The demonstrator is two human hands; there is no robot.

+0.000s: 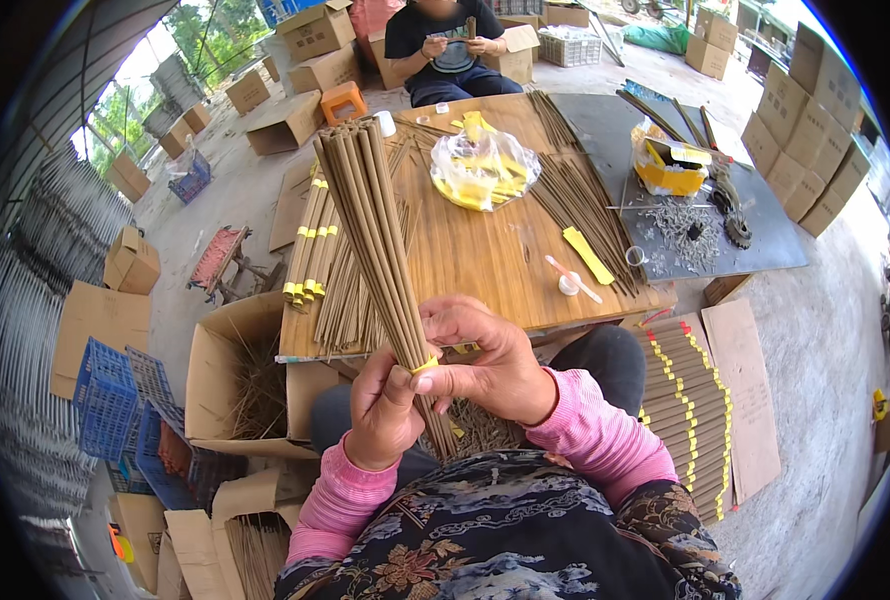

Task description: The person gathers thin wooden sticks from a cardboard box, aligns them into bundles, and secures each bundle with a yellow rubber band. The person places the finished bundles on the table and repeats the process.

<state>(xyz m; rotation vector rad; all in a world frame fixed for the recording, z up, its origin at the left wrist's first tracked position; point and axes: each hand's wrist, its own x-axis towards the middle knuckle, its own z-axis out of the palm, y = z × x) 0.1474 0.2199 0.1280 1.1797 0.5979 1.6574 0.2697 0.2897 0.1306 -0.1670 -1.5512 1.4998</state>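
Observation:
A thick bundle of brown incense sticks (370, 220) leans up and left in front of me, its lower end below my hands. My left hand (377, 415) is closed around the lower part of the bundle. On its other side, the thumb and fingers of my right hand (495, 365) pinch a narrow yellow paper band (425, 366) that wraps the sticks. Banded bundles (310, 240) and loose sticks (350, 315) lie on the wooden table (465, 260) beyond, to the left. A clear plastic bag (485, 165) with yellow strips sits mid-table.
A small white pot (569, 284) with a pinkish spatula and a yellow strip stack (588, 256) lie at the table's right. Finished bundles (690, 410) rest on cardboard at lower right. Open boxes (235, 370) and blue crates (115, 395) stand left. Another person (455, 50) sits across.

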